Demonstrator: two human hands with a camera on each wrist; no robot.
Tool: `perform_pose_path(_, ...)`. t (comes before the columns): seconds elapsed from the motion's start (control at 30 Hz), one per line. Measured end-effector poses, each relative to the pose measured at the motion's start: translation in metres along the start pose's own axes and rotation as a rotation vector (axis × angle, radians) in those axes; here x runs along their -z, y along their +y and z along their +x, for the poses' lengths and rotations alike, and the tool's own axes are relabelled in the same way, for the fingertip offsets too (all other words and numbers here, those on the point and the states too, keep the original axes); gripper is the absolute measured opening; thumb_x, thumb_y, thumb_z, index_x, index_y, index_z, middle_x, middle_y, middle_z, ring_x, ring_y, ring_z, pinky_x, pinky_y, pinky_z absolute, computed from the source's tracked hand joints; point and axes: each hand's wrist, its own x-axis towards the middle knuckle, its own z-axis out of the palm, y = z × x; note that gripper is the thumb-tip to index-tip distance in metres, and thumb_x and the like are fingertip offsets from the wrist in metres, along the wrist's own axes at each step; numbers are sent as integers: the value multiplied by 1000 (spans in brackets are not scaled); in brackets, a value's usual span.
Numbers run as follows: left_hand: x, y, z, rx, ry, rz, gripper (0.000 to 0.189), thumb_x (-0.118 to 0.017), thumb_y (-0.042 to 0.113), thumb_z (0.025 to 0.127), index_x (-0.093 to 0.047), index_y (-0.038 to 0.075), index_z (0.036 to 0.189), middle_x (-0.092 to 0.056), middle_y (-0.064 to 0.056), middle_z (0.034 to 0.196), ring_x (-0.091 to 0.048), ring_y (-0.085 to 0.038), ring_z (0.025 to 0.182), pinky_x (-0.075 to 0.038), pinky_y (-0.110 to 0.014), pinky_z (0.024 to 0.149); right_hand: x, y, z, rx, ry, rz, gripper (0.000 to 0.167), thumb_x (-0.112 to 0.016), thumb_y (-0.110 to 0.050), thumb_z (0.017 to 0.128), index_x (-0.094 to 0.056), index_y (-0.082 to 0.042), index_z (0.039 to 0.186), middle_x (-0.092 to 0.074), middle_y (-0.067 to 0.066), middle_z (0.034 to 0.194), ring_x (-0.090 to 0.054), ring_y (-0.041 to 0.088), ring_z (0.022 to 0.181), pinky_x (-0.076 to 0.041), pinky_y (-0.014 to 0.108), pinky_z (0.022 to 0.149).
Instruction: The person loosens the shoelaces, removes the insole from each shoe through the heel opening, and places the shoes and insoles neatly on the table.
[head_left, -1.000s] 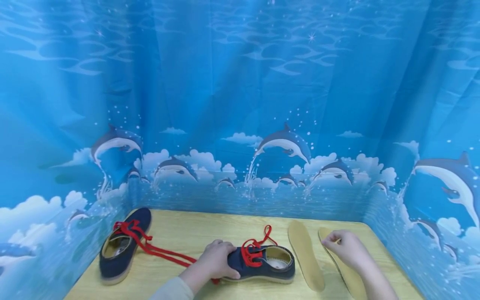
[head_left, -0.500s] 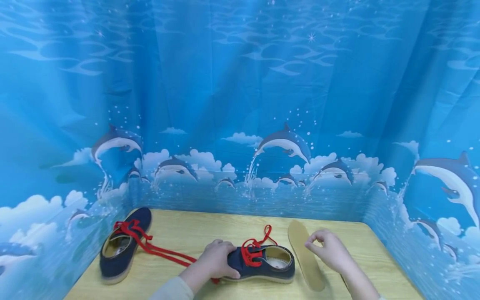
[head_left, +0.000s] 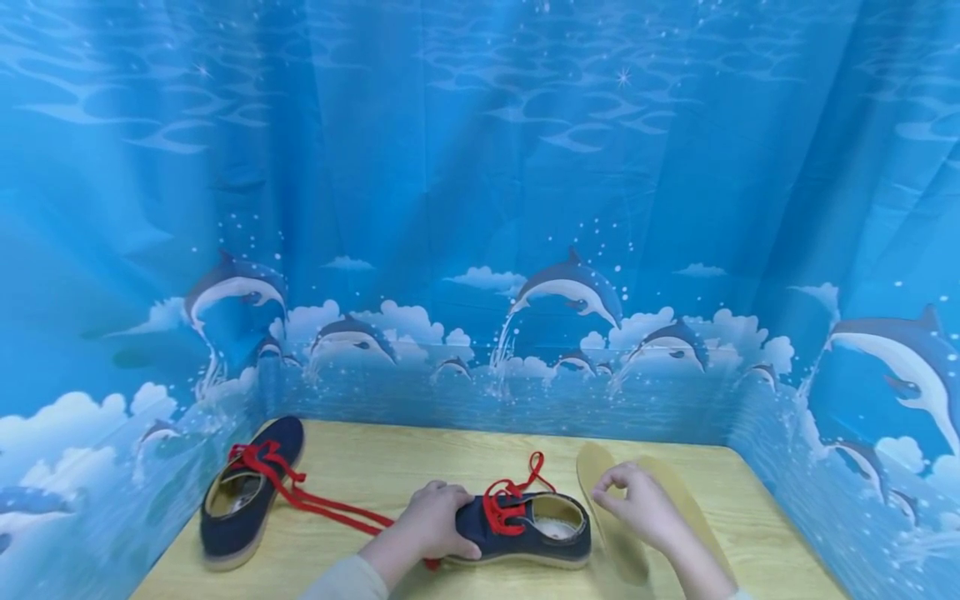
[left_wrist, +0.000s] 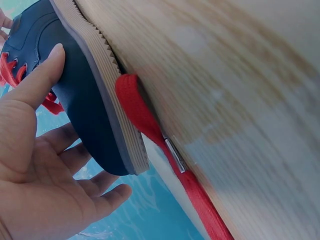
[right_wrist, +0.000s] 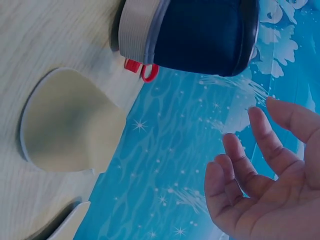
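Note:
My left hand [head_left: 431,525] grips the toe of a navy lace-up shoe [head_left: 555,537] with red laces, which lies with its heel to the right. In the left wrist view the thumb [left_wrist: 52,67] rests on the shoe's upper, and the fingers reach around the other side. My right hand [head_left: 633,504] hovers above a tan insole [head_left: 592,467] beside the shoe's heel. Its fingers are loosely bent, and the right wrist view shows nothing in them. Partly behind that hand lies a second tan insole [head_left: 682,487].
Another navy shoe [head_left: 240,521] stands at the table's left end, its long red laces [head_left: 330,504] trailing toward my left hand. A blue dolphin-print curtain [head_left: 465,208] closes off the back and sides of the wooden table [head_left: 420,450].
My right hand has moved left, from the far-right insole to above the insole nearer the shoe. My left hand and both shoes have stayed in place.

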Motion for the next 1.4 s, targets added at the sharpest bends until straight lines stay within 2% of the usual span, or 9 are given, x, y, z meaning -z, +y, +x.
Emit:
perform_pose_path(0.17,-1,0,0,10,0,-7,75,-91,50,67,-69,11,127,-64,-5,129,-46,-39,130,-39,-57,106,-6,0,0,-13,-2,6,11,-78,-19,86,-68,-18,81,-67,8,109,-62,30,100,-52,57,88)
perform_pose_path(0.5,0,0,-2,-8,-5,6,77,-91,50,67,-68,11,129,-65,-5,128,-47,-39,130,-38,-57,107,-18,1,3,-7,-2,17,12,-79,-17,85,-67,-18,81,-67,3,103,-62,29,99,-49,59,92)
perform_pose_path(0.8,0,1,-1,-2,-11,3,77,-90,51,67,-68,12,129,-64,-4,129,-48,-39,129,-39,-56,106,-25,5,2,-37,-41,-13,11,-79,-24,84,-69,-21,83,-68,7,111,-62,34,103,-51,61,89)
perform_pose_path(0.97,0,1,1,7,-11,-5,77,-90,52,67,-68,13,130,-64,-4,130,-46,-39,131,-38,-57,107,-27,5,1,-7,-48,9,12,-78,-18,85,-68,-19,78,-68,11,111,-63,37,104,-48,62,95)
perform_pose_path(1.17,-2,-2,7,8,-4,-64,78,-91,48,67,-66,15,132,-63,-4,133,-43,-40,135,-36,-60,108,-26,-1,-2,-9,-45,-25,20,-77,-15,85,-64,-18,70,-68,13,115,-60,43,110,-43,67,98)
perform_pose_path(1.3,-2,-7,9,-12,2,-89,79,-92,44,68,-64,14,135,-61,-4,136,-42,-41,135,-36,-61,108,-26,-5,-5,-20,-55,-47,22,-78,-15,84,-63,-19,68,-69,12,114,-59,43,111,-42,68,98)
perform_pose_path(1.4,1,-10,11,-51,4,-76,79,-91,42,69,-62,13,137,-59,-6,139,-41,-43,136,-36,-62,109,-27,-6,-7,-20,-56,-60,22,-79,-15,82,-63,-19,67,-69,10,110,-60,42,108,-44,66,96)
